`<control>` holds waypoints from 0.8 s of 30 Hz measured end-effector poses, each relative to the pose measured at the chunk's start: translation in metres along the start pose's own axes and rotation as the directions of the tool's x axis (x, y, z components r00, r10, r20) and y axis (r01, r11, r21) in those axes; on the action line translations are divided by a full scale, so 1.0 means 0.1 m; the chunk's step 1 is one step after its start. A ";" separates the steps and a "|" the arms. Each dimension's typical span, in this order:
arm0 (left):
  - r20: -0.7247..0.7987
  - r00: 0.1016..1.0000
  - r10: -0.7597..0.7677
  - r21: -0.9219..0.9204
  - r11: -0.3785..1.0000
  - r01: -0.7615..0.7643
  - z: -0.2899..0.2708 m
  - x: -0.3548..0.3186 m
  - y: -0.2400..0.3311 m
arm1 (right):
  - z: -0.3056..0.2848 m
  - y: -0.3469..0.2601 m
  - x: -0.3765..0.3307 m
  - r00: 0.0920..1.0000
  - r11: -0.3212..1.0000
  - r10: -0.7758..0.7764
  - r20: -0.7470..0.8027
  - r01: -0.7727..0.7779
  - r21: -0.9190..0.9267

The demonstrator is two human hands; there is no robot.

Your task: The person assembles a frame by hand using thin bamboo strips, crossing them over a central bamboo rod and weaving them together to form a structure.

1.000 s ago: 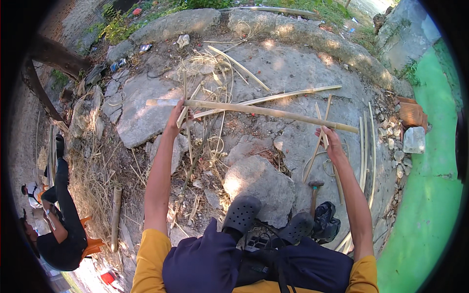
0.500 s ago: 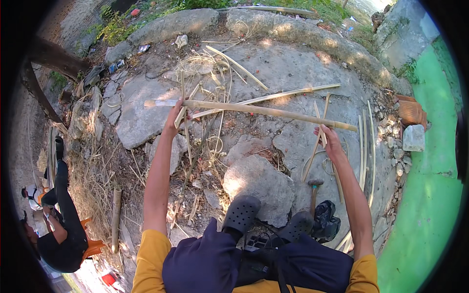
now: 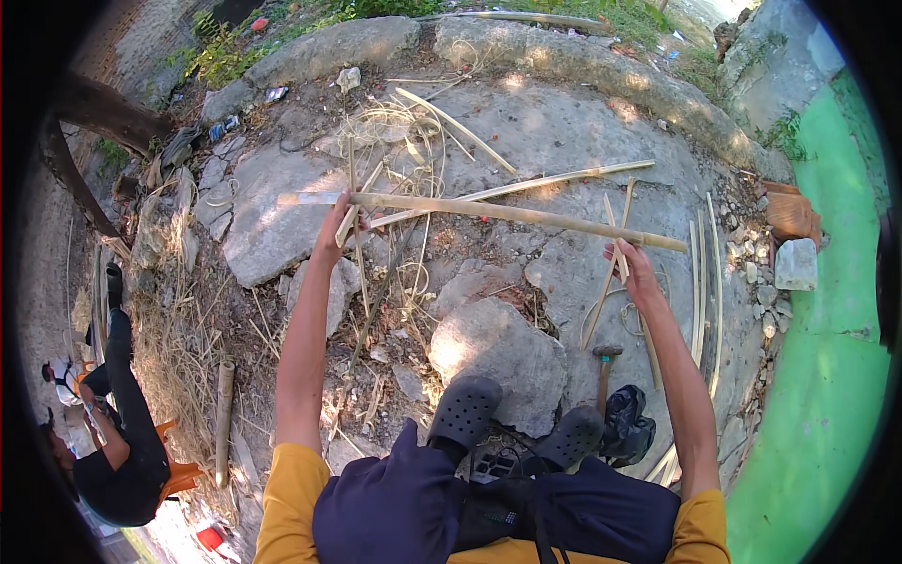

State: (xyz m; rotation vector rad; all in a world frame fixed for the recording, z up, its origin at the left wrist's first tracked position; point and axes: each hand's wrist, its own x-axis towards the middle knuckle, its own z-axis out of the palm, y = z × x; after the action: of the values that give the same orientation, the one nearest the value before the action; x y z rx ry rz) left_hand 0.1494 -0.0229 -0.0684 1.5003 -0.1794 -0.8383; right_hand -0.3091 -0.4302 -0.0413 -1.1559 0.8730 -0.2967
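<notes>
A long, flat bamboo strip (image 3: 512,213) stretches across in front of me, tilted slightly down to the right. My left hand (image 3: 335,227) is closed around it near its left end. Beyond those fingers sticks a pale, flat, shiny tip (image 3: 308,198); whether it is part of the strip or a blade, I cannot tell. Close to the strip's right end, my right hand (image 3: 638,269) grips it from below. Short split pieces show beside both hands, and I cannot make out whether they are held. Pale bamboo strips (image 3: 564,179) lie crossed on the ground behind.
A hammer (image 3: 604,376) and a black plastic bag (image 3: 628,423) lie near my right shoe. Tangled bamboo shavings (image 3: 395,127) are at the back. A broken stone slab (image 3: 498,362) is before my feet. Long strips (image 3: 703,291) lie at right. Another person (image 3: 117,432) sits at left.
</notes>
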 end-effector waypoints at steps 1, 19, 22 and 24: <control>-0.004 1.000 -0.003 0.003 1.000 0.003 0.01 0.00 0.00 | -0.01 0.01 0.01 1.000 1.000 -0.006 0.004 0.006 0.001; -0.051 0.998 0.049 -0.029 0.998 -0.050 -0.01 -0.13 -0.07 | -0.02 0.01 -0.01 1.000 1.000 -0.017 -0.001 0.017 -0.002; -0.008 0.997 0.073 -0.074 0.995 -0.073 -0.08 -0.13 -0.10 | 0.00 0.00 -0.02 1.000 1.000 -0.014 0.002 0.014 -0.009; 0.015 0.995 0.103 -0.100 0.990 -0.101 -0.08 -0.14 -0.11 | 0.00 -0.01 -0.02 1.000 1.000 -0.014 0.000 0.014 -0.015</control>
State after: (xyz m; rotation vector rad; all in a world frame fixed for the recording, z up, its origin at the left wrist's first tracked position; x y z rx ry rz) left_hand 0.1403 -0.0064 -0.0745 1.3787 -0.2246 -0.7695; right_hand -0.3099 -0.4292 -0.0399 -1.1764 0.8691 -0.3017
